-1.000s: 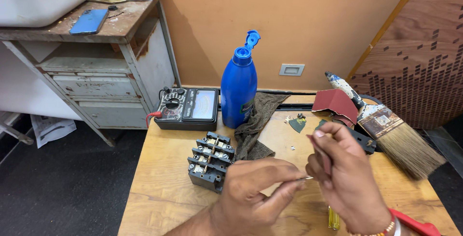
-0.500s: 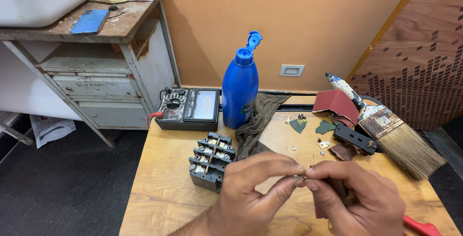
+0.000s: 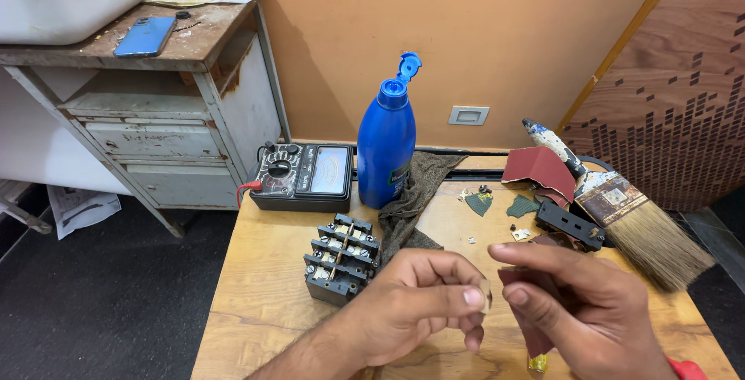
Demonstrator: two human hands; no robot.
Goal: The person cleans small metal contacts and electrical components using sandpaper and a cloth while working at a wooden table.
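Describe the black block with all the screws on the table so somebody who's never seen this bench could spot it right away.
On the wooden table, look in front of the tall blue bottle and the black dial meter. The terminal block sits there, just beyond the left hand. Unlike its neighbours, it has rows of metal screws on top.

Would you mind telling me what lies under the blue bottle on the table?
The blue bottle stands on the wooden table, beside the meter. A dark cloth runs from its base toward the hands. Whether the cloth reaches under the bottle cannot be seen; the bottle covers that spot.
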